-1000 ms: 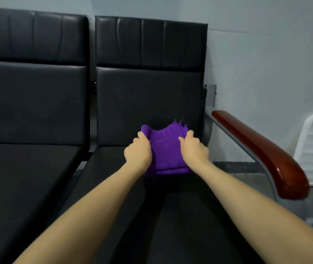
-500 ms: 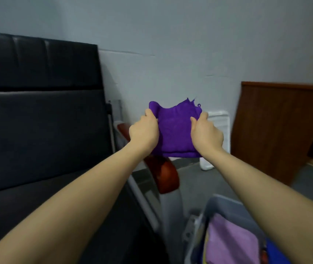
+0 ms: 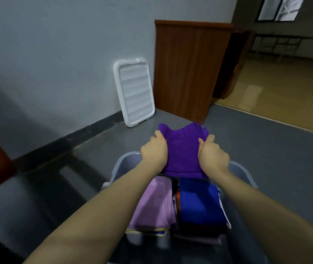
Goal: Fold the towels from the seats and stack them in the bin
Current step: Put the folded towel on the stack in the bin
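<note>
Grey floor (image 3: 266, 149) lies blurred under the bin (image 3: 244, 173), whose near end is cut off. Both hands, left hand (image 3: 153, 151) and right hand (image 3: 213, 156), grip the folded purple towel (image 3: 182, 149) above it, their fingers hidden beneath the cloth, which covers the far stacks.

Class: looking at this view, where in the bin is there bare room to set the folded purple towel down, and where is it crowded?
Little bare room shows. The near part of the bin is crowded: a lilac towel stack beside a blue towel stack. The far end is hidden behind the purple towel, gripped by the left hand and right hand. Only stack tops offer space.
</note>
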{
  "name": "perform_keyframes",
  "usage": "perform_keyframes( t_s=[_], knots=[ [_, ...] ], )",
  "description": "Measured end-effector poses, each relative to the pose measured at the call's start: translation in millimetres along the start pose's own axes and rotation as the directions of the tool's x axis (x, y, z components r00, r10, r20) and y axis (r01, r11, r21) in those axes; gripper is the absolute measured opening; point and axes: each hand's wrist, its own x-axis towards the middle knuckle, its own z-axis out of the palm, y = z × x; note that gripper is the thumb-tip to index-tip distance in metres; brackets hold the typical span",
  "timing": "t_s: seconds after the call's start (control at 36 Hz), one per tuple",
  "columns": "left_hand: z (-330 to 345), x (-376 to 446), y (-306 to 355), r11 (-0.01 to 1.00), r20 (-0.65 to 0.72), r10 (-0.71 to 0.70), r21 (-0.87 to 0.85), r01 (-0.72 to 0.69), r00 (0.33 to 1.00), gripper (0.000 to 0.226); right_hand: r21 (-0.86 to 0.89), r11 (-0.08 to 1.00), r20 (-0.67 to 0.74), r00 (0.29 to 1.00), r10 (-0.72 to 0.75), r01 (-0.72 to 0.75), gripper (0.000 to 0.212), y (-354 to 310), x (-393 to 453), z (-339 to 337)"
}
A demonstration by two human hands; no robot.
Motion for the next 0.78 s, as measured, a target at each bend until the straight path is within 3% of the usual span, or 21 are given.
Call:
perform_keyframes(
  t_s=[0.11,0.22,0.33,0.44,0.53,0.64,0.75,0.78],
  knots=[
    [64.0,-6.7,17.0,1.000,0.116,0.009,-0.012,-0.007,0.993,0.029,-0.127,0.990,0.108,0.992,0.071,-0.057,0.040,43.4,-6.6,45.8],
    [111.5,-13.2,25.2,1.000,0.209,-0.010,-0.011,0.013,0.978,0.031,-0.078,0.983,0.212,0.960,0.182,-0.169,0.041,73.5,-14.6,79.1],
    [154.8,-24.1,31.1,1.000,0.287,-0.024,0.002,0.024,0.958,0.030,-0.311,0.939,0.234,0.946,0.226,-0.147,0.032,102.2,-30.3,110.3],
    [191.1,-38.0,34.8,0.998,0.323,-0.013,0.056,-0.005,0.946,0.030,-0.166,0.974,0.254,0.948,0.191,-0.152,0.027,124.7,-46.1,133.1],
    [208.1,-47.9,30.3,0.999,0.379,0.007,0.028,-0.019,0.925,0.033,-0.133,0.965,0.333,0.907,0.260,-0.228,0.041,137.1,-50.5,155.0],
    [208.5,-52.0,26.5,0.999,0.274,0.038,0.009,-0.042,0.961,0.045,-0.204,0.978,0.344,0.931,0.122,-0.053,0.053,136.7,-53.9,161.5],
    [198.7,-54.3,18.2,0.989,0.268,0.148,-0.017,-0.149,0.952,0.045,-0.092,0.991,0.344,0.937,-0.058,0.095,0.044,114.9,-50.7,158.4],
    [194.0,-53.9,16.2,0.992,0.281,0.119,0.011,-0.127,0.952,0.048,-0.057,0.994,0.348,0.935,-0.071,0.096,0.042,109.4,-51.8,157.2]
  ],
)
